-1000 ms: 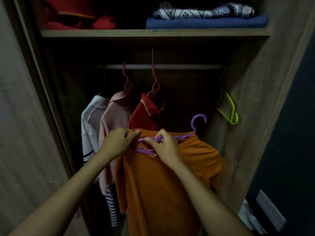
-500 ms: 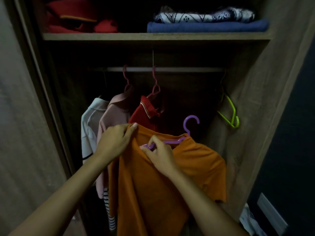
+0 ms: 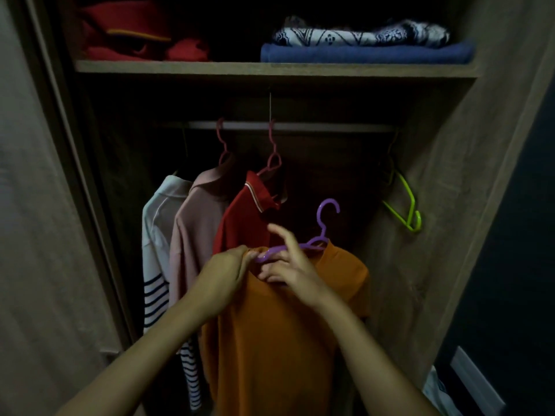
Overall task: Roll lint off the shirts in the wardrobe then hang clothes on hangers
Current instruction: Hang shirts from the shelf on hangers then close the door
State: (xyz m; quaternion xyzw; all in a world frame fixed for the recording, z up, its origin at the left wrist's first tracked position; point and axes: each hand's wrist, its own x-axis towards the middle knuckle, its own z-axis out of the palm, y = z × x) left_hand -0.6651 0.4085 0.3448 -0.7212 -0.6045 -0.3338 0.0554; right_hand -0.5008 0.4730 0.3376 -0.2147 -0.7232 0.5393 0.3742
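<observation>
An orange shirt (image 3: pixel 279 340) hangs in front of the open wardrobe, held up between my hands. A purple hanger (image 3: pixel 322 232) sits partly inside its neck, hook up and free of the rail (image 3: pixel 288 126). My left hand (image 3: pixel 223 276) pinches the shirt's collar edge at the left. My right hand (image 3: pixel 289 265) grips the hanger's left arm, index finger raised. Behind hang a red polo (image 3: pixel 243 217), a pink shirt (image 3: pixel 195 226) and a white striped shirt (image 3: pixel 156 250).
An empty green hanger (image 3: pixel 405 205) hangs at the rail's right end by the wardrobe side wall. The shelf (image 3: pixel 270 69) above holds folded red, blue and patterned clothes. A sliding door panel (image 3: pixel 45 235) stands at the left. White items lie on the floor at bottom right.
Both hands lifted the orange shirt and came closer together at the collar. The hanger's left arm now sticks out of the neck, and my right index finger has lifted off.
</observation>
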